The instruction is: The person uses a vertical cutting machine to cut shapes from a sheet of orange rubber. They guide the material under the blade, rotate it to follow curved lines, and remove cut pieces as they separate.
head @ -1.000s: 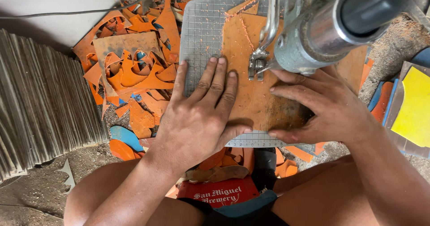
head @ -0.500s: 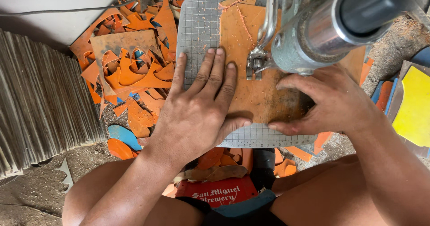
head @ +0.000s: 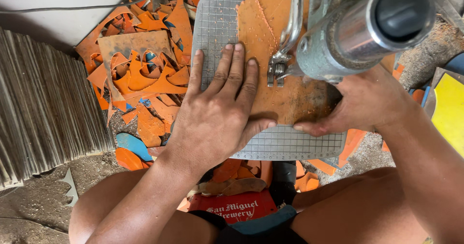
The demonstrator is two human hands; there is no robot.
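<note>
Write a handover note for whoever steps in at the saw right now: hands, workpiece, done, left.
Left hand: flat, palm down on the orange sheet, fingers spread beside the blade guide.
Right hand: grips the sheet's near right edge, partly under the machine arm.
Sheet lies on the gridded saw table.
Done: one cut line runs from the far edge to the blade. Left: the uncut remainder.
Orange offcuts lie left of the table.

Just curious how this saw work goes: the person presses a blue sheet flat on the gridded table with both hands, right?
Not quite: the sheet is orange, not blue. The head view shows the left hand and right hand pressing it on the gridded table.
</note>
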